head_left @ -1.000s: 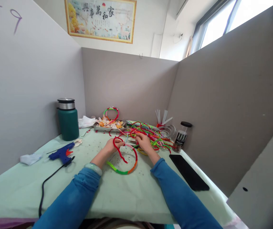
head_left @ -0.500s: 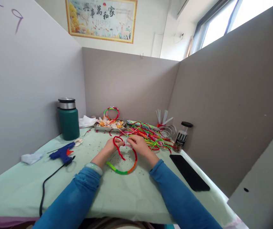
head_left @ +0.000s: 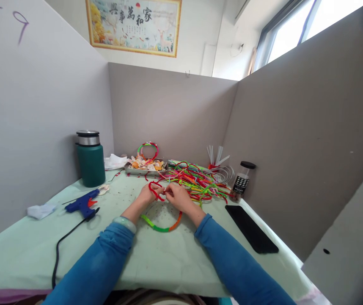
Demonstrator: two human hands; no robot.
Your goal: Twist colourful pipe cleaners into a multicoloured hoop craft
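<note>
A ring wrapped in coloured pipe cleaners (head_left: 160,229), green at the left and orange at the right, hangs low between my hands above the table. My left hand (head_left: 147,196) is closed on the ring's upper part, and a loose red pipe cleaner (head_left: 151,185) curls over its fingers. Close beside it, my right hand (head_left: 178,197) pinches at the same spot with fingers pressed together. The fingertips nearly meet there, hiding most of the upper ring. Beyond my hands lies a pile of colourful pipe cleaners (head_left: 200,182).
A metal tray (head_left: 146,173) of paper-like pieces holds a finished-looking ring (head_left: 148,144) at the back. On the left are a blue glue gun (head_left: 82,205) with its cord and a green bottle (head_left: 91,163). A jar (head_left: 242,183) and black mat (head_left: 251,229) lie right.
My right hand has moved left and slightly down, closer to my left hand, covering more of the ring. The loose red end has shifted up and left.
</note>
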